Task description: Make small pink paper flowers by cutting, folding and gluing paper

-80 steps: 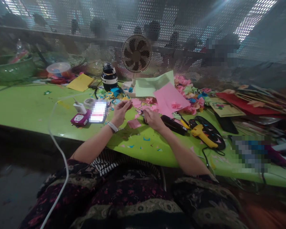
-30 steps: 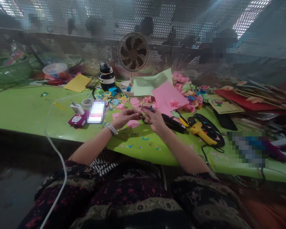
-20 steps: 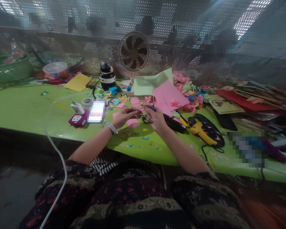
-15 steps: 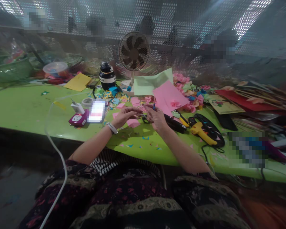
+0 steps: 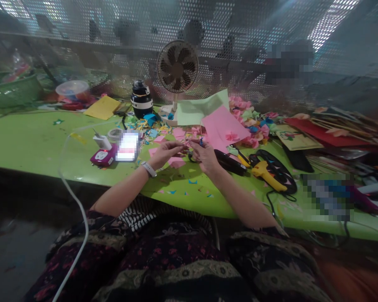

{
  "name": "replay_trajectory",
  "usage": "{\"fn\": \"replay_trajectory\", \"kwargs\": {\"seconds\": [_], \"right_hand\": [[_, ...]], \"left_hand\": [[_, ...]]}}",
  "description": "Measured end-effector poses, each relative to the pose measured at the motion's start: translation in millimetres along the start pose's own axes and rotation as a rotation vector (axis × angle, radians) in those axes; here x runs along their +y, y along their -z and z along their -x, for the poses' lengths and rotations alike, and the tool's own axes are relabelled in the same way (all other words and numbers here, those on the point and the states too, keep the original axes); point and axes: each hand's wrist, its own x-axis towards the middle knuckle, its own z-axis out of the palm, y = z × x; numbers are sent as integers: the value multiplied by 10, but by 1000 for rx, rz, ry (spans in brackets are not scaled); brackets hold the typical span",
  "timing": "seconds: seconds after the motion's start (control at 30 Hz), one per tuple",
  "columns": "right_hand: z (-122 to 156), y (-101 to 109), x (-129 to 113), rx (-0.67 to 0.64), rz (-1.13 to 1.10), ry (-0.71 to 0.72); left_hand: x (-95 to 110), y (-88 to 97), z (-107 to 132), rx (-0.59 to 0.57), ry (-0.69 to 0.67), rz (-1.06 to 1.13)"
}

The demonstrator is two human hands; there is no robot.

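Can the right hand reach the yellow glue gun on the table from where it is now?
Probably yes. The yellow glue gun lies uncovered just right of the right hand; only a low black tool lies between. But that hand is pinching a small piece.

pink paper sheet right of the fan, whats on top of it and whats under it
A small pink paper flower lies on the pink sheet. The sheet's far corner overlaps a pale green sheet. Whatever else lies beneath it is covered.
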Motion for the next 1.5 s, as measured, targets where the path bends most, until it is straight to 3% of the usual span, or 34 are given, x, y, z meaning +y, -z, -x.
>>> {"fn": "replay_trajectory", "kwargs": {"seconds": [0.13, 0.33, 0.43, 0.57, 0.87, 1.27, 1.5], "right_hand": [[8, 70, -60, 30, 164, 92], [28, 154, -100, 60, 707, 510], [20, 152, -49, -15, 1047, 535], [-8, 167, -8, -51, 1262, 481], [-34, 179, -33, -68, 1360, 442], [-64, 208, -35, -99, 1328, 448], [-13, 179, -116, -158, 1282, 449]], "left_hand": [[18, 31, -14, 54, 9, -20], [67, 49, -25, 127, 31, -20], [70, 34, -22, 139, 26, -15], [49, 32, -25, 119, -13, -1], [26, 37, -36, 72, -70, 19], [40, 26, -12, 75, -71, 16], [95, -9, 15, 89, -146, -85]]}}
